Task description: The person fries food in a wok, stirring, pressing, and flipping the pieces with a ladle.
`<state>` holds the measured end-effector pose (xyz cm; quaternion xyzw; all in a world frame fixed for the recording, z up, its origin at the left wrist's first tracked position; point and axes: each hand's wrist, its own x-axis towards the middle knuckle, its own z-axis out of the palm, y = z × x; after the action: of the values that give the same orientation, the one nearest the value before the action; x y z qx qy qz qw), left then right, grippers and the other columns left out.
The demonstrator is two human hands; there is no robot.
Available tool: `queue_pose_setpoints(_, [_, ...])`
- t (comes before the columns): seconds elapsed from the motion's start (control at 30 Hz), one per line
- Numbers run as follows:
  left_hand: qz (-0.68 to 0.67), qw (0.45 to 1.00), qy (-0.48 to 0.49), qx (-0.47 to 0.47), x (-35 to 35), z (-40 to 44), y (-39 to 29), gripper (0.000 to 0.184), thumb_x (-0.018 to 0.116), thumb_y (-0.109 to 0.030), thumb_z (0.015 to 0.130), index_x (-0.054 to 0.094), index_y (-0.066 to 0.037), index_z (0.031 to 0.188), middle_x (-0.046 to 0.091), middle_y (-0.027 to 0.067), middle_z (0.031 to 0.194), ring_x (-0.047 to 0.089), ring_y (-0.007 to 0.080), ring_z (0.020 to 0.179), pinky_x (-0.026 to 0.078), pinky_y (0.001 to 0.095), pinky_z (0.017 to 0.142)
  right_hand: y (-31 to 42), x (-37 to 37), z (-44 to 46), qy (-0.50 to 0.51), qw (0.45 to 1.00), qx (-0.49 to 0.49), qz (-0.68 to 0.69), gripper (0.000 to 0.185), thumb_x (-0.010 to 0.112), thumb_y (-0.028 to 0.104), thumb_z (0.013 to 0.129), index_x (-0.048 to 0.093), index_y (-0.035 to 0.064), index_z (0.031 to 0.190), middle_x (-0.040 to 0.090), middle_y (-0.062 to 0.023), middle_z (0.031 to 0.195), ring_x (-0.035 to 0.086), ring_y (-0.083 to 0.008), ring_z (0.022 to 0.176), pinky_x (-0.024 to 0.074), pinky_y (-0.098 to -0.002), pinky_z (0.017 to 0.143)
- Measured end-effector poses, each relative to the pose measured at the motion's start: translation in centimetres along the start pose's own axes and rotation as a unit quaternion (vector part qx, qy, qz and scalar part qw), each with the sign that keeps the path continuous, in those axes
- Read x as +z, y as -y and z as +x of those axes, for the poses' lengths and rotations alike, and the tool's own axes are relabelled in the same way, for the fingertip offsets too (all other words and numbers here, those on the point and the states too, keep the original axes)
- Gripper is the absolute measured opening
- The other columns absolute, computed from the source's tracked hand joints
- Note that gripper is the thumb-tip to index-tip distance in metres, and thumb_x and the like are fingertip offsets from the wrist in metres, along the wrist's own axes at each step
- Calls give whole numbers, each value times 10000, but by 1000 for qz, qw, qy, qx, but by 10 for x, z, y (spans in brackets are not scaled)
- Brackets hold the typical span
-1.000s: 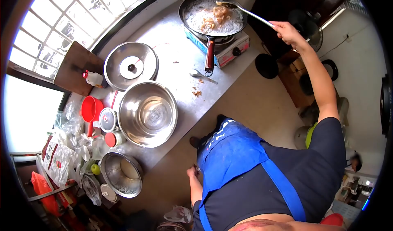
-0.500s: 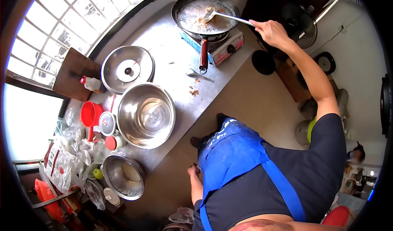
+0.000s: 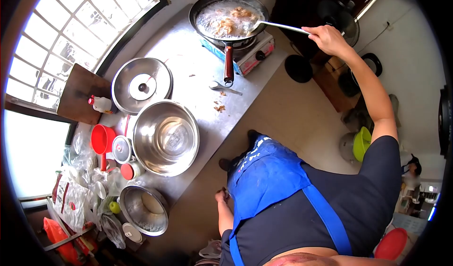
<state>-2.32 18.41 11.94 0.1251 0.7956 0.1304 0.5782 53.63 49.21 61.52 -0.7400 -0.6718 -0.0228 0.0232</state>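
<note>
My right hand (image 3: 327, 39) is closed round the handle of a long metal ladle (image 3: 288, 28). The ladle's head dips into the right side of a black wok (image 3: 194, 16), where golden-brown pieces of food (image 3: 225, 27) lie in bubbling oil. A portable gas stove (image 3: 258, 54) carries the wok, whose wooden handle (image 3: 228, 64) points toward me. Low beside the blue apron (image 3: 264, 176) hangs my left hand (image 3: 222, 195), fingers curled; whether anything is in them is too small to tell.
On the metal counter (image 3: 207, 120) stand a large steel bowl (image 3: 166, 138), a round lid (image 3: 141, 86), a red dipper (image 3: 102, 139), a spoon (image 3: 225, 87), and crumbs. A smaller bowl (image 3: 144, 210) and plastic bags (image 3: 75, 200) are at the lower left. Another person (image 3: 413, 166) shows at far right.
The ladle's head has moved from the food toward the wok's right side. The food now lies in two clumps. The whole view has shifted, with the counter items lower and the wok farther left.
</note>
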Motion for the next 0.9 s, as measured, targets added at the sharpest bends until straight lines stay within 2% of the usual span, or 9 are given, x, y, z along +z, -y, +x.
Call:
queue_pose_setpoints(0.1, [-13,1000,17,-12,-4,12,5,305,688,-208,889,698,89,959,707,112,863,648,234,784,516,356,741,0,3,7,29,999,21,34,325,559,178,943,666,127,1246,705,-184,942,659,-371,910,517,-445,822])
queue_pose_setpoints(0.2, [-41,999,18,2,-6,18,8,225,689,-182,882,708,42,890,677,89,793,609,196,662,487,340,605,1,17,18,29,998,-1,63,332,555,189,941,663,116,1247,702,-190,957,655,-378,932,513,-449,832])
queue_pose_setpoints(0.27, [-1,999,5,32,-5,21,10,227,676,-236,925,660,-9,930,657,92,737,606,215,559,425,347,420,11,18,22,47,997,13,59,348,542,200,938,656,117,1256,698,-199,976,652,-384,944,510,-458,849])
queue_pose_setpoints(0.67, [-46,999,-18,9,4,2,14,182,682,-190,912,662,-17,965,636,77,709,580,199,525,434,346,415,11,105,49,-29,985,37,165,376,537,225,952,616,109,1301,698,-195,995,655,-384,975,497,-455,870])
queue_pose_setpoints(0.73, [-59,998,-19,7,0,-6,12,167,683,-184,909,664,-31,973,636,69,713,581,197,530,443,349,423,-5,112,50,-51,962,23,268,362,542,223,972,622,117,1309,701,-132,818,669,-265,703,508,-379,638])
queue_pose_setpoints(0.77, [-72,997,-20,5,1,-10,11,153,684,-179,907,667,-46,981,636,60,717,581,195,536,452,352,431,-13,109,50,-50,962,20,268,362,542,223,972,622,117,1309,701,-132,818,669,-265,703,508,-379,638])
queue_pose_setpoints(0.83, [-74,997,-26,-10,1,-11,12,146,684,-178,905,670,-55,983,638,54,720,580,193,538,457,355,436,-12,77,40,65,876,162,449,339,529,191,993,635,128,1309,581,-15,675,460,-93,471,348,-263,423])
queue_pose_setpoints(0.87, [-70,997,-31,-24,1,-10,15,140,684,-177,902,673,-65,985,640,47,724,579,191,541,463,359,441,0,60,32,47,864,186,466,338,506,160,1008,631,137,1322,445,54,648,259,-8,443,175,-198,379])
queue_pose_setpoints(0.9, [-71,997,-31,-24,1,-11,16,140,684,-177,902,673,-65,985,640,47,724,579,191,541,463,359,441,-3,50,30,60,853,199,478,349,512,171,1010,610,127,1343,457,52,651,281,-13,438,202,-201,378])
